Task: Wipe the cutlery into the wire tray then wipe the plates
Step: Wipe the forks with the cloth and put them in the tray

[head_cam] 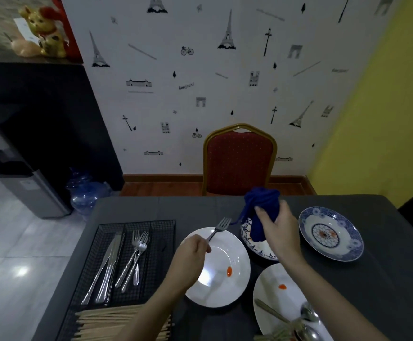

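My left hand (192, 257) holds a steel fork (219, 228) by its handle, tines pointing up and away over a white plate (235, 289) with an orange smear. My right hand (275, 228) grips a bunched dark blue cloth (262, 205) just right of the fork, apart from it, above a blue-patterned plate (246, 230). The black wire tray (158, 244) at the left holds knives (108, 264), forks (135, 254) and, across its near end, wooden chopsticks (107, 323). A second white plate (274, 303) at the near right carries spoons (307, 323) and an orange smear.
A blue floral bowl-plate (331, 233) sits at the right of the dark table (151, 207). A red chair (238, 159) stands behind the table's far edge. Water bottles (85, 193) and a dispenser (28, 190) stand on the floor at left.
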Motion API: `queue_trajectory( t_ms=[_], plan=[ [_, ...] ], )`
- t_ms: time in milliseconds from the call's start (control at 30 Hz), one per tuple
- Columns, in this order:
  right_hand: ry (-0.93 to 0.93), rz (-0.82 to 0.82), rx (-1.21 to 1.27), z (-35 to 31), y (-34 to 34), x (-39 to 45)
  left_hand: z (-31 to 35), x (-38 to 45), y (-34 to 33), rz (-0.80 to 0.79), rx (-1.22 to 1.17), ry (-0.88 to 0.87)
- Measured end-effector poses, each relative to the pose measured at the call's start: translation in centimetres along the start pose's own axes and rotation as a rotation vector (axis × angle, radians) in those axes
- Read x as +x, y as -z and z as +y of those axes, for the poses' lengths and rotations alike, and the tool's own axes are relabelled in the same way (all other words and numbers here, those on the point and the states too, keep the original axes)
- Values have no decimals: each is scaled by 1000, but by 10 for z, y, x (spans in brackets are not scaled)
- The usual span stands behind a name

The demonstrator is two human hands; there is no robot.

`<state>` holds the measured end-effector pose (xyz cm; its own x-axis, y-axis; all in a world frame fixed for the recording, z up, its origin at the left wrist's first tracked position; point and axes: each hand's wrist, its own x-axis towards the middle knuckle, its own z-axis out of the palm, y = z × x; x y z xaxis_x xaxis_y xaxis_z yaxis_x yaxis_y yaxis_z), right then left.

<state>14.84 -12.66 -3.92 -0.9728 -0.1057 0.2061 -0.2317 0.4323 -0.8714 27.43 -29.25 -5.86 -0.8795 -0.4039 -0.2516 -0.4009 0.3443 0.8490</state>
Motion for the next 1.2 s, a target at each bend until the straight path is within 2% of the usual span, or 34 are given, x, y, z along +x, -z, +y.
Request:
queue_trajectory(
  t_ms=[100, 167, 233, 333, 467, 600, 767, 867, 1000, 1133, 1200],
  plan=[
    [215, -141, -77, -8, -12, -12, 17, 4, -3, -38, -123, -12],
    [416, -267, -265, -10, -20, -19, 30, 7, 2, -75, -195, -37],
    [532, -241, -421, -8, -21, -15, 37, 8, 7, -112, -225, -69],
    [490, -172, -519, -7, -17, -3, 38, 5, 9, -105, -209, -84],
    [498, -291, -460, -5, -16, -12, 39, 6, 10, -108, -197, -38],
    [444, -222, -491, -10, -18, -9, 36, 6, 9, -134, -184, -35],
    [531, -259, -489, -21, -24, -17, 32, 7, 12, -87, -286, -34],
    [451, -207, -519, -20, -25, -4, 31, 7, 12, -109, -276, -56],
    [518, -291, -501, -18, -36, -16, 23, 14, 13, -91, -287, -37],
    [424, -228, -557, -12, -32, -6, 19, 9, 16, -109, -257, -68],
    [440, -252, -523, -16, -34, -11, 19, 11, 16, -88, -250, -65]
  ],
)
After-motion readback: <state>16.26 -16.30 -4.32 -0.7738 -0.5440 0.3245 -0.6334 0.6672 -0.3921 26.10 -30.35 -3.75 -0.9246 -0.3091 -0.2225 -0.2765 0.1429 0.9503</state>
